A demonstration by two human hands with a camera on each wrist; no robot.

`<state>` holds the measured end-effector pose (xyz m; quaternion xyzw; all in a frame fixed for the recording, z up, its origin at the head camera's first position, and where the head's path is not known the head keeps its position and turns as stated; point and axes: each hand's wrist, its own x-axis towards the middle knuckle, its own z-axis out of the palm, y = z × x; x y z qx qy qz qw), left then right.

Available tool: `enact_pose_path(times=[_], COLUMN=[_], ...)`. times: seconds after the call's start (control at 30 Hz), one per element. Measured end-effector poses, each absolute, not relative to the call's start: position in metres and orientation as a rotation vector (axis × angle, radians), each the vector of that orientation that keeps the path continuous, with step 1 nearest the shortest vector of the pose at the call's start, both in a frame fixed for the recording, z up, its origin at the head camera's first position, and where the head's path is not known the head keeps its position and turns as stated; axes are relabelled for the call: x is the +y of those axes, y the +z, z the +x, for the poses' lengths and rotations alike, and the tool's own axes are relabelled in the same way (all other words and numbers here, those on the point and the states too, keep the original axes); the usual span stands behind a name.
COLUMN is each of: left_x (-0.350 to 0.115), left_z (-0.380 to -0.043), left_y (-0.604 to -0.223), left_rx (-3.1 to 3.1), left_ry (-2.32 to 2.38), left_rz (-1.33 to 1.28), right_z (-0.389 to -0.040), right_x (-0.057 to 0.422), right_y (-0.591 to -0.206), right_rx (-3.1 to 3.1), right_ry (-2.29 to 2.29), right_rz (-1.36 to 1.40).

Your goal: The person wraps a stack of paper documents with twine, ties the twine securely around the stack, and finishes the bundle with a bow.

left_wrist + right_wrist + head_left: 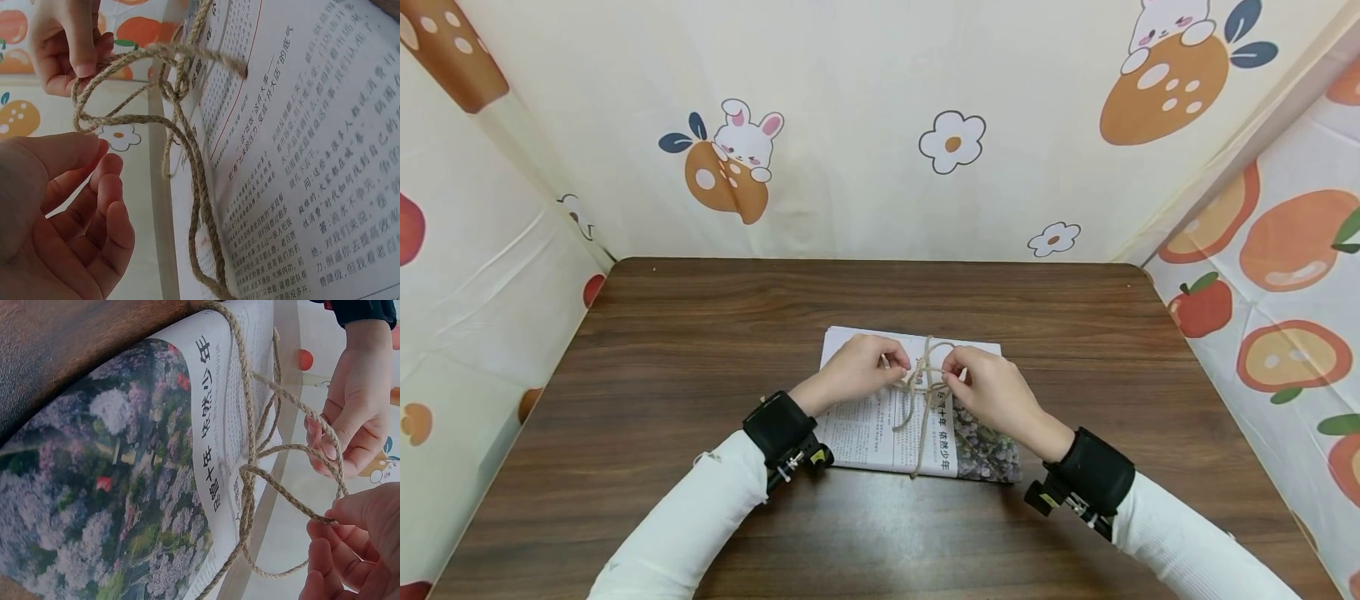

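A stack of folded newspaper (865,437) lies on the table, bound with rough brown twine (249,412) that crosses near its middle. Above the crossing, the twine rises in loops off the paper. My left hand (859,367) pinches one part of these loops between thumb and forefinger, left of the knot. Opposite it, my right hand (996,392) pinches another loop by thumb and fingertip. Both hands are close together over the upper half of the stack. One cut twine end (240,67) sticks out over the printed text in the left wrist view.
The brown wood-grain table (700,333) extends around the stack on all sides. Behind it hangs a cream cloth (850,183) with rabbits and flowers; a fruit-patterned cloth (1262,375) covers the right side. Black camera straps (781,427) circle both wrists.
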<state>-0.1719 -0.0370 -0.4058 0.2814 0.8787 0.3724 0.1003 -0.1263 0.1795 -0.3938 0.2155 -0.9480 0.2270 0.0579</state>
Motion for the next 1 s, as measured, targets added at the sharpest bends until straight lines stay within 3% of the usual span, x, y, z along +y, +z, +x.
enact_pose_path(times=[1.0], left_x=[-0.028], left_z=[-0.160], left_y=[-0.394], left_rx=[2.637], left_ry=[1.138], left_rz=[0.801], right_z=[-0.122], right_x=[0.182], right_y=[-0.390], right_rx=[-2.863], right_ry=[0.824], right_rz=[0.638])
